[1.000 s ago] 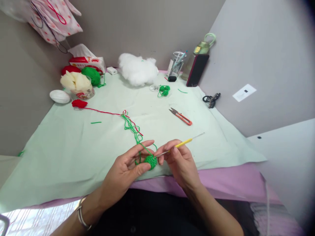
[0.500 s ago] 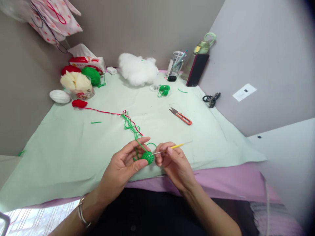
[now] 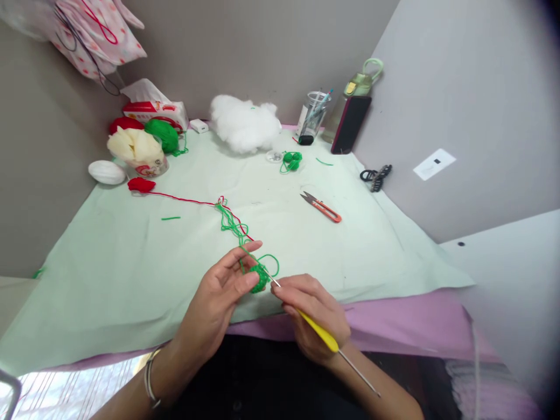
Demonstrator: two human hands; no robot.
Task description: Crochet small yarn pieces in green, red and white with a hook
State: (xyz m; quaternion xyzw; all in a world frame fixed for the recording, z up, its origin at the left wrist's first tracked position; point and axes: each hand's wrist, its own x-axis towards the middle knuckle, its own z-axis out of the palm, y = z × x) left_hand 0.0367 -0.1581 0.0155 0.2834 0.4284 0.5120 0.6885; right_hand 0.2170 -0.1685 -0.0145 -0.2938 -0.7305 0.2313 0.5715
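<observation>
A small green crocheted piece [image 3: 259,279] is pinched between the thumb and fingers of my left hand [image 3: 216,297], near the front edge of the table. Green yarn runs over my left fingers to a loose tangle [image 3: 230,221] with a red strand. My right hand [image 3: 312,312] grips a crochet hook with a yellow handle [image 3: 322,333]. The hook's thin metal tip meets the top right of the green piece, while its rear shaft points down to the right. A loop of green yarn curves just above the tip.
Orange-handled snips [image 3: 321,206] lie right of centre. Behind are white stuffing [image 3: 245,123], a small green yarn bundle [image 3: 291,161], a clear cup [image 3: 312,116] and a phone [image 3: 351,125]. Red yarn [image 3: 141,185] and a tissue box [image 3: 153,111] are at left.
The crochet hook has swung from nearly level to a steep slant, its rear end now low and right. My right hand has turned palm down and lower. The green piece has tilted slightly left.
</observation>
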